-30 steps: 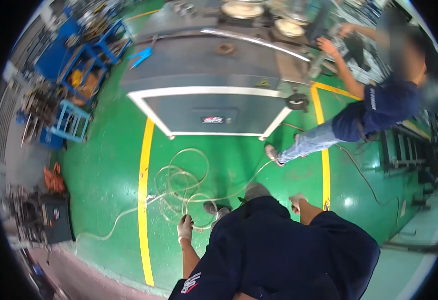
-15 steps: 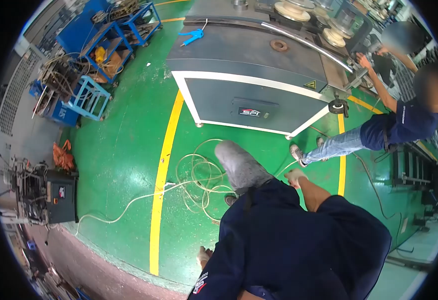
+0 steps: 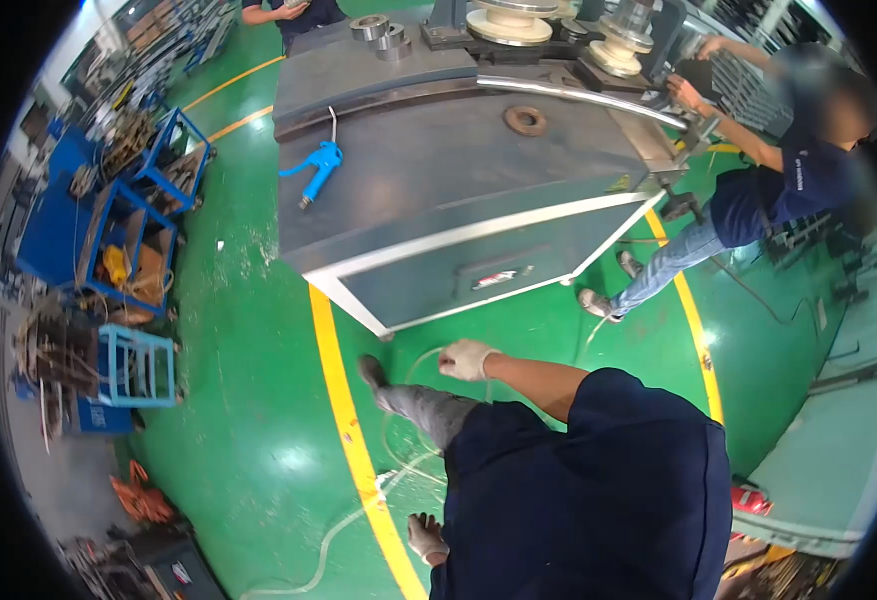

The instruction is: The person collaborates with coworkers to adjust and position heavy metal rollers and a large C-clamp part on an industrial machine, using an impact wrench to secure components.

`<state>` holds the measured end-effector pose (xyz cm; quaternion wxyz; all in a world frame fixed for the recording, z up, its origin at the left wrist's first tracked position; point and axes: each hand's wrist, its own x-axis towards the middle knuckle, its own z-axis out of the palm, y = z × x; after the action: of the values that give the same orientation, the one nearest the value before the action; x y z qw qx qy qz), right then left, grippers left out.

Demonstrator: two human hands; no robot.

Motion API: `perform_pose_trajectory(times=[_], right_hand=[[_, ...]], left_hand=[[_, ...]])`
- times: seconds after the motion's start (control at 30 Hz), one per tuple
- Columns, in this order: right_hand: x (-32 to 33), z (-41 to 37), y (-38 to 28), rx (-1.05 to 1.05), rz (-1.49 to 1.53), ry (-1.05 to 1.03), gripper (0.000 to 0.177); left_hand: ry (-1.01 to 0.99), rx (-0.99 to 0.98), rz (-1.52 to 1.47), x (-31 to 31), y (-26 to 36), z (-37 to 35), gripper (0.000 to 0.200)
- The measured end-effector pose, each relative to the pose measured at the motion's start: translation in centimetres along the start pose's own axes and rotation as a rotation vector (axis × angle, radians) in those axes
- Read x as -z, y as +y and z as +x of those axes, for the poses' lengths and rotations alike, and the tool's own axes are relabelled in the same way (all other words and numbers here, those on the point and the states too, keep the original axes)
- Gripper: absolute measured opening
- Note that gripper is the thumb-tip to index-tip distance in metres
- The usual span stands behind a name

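My right hand (image 3: 467, 360), in a pale work glove, hangs over the green floor in front of the machine. Its fingers are loosely bent, and nothing shows in them. Low beside my body, my left hand (image 3: 427, 538) is gloved too, with its fingers slack, partly apart and without a visible object. The grey machine (image 3: 389, 190) stands ahead of me. On its top lie a blue air gun (image 3: 321, 172), a rusty ring (image 3: 526, 121) and a long shiny metal tube (image 3: 579, 95). A pale hose (image 3: 334, 545) runs across the floor near my legs.
A co-worker (image 3: 759, 205) stands at the machine's right end, hands near the tube. Another person (image 3: 294, 14) is behind the machine at the top. Blue carts (image 3: 134, 250) and a light blue frame (image 3: 139, 365) line the left. A fire extinguisher (image 3: 751, 500) is at lower right.
The view has turned and come closer to the machine. My right hand has swung forward, and one leg has stepped ahead. A second person now shows behind the machine.
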<state>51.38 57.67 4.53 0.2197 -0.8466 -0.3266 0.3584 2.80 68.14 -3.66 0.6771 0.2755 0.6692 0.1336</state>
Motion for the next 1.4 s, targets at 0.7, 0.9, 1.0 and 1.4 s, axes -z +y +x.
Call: perform_pose_trajectory(times=[0.7,0.9,1.0,1.4], right_hand=[[4.2,10.1,-11.9,-0.854,0.545,0.463,0.055],[-4.5,-2.0,-17.3,-1.273,0.913,0.556,0.051],[-10.6,-6.4,-17.5,-1.355,1.238,0.631,0.046],[-8.1,-15.8,1.2,-1.015,0.761,1.175,0.044]], left_hand=[[-0.773,-0.251,0.788,-31.3,55.2,25.9,0.049],[-1.061,-0.396,1.629,-35.3,52.8,30.5,0.049],[-1.001,-0.332,1.716,-36.2,53.7,30.1,0.050],[-1.367,-0.720,2.251,-45.9,37.1,22.8,0.068]])
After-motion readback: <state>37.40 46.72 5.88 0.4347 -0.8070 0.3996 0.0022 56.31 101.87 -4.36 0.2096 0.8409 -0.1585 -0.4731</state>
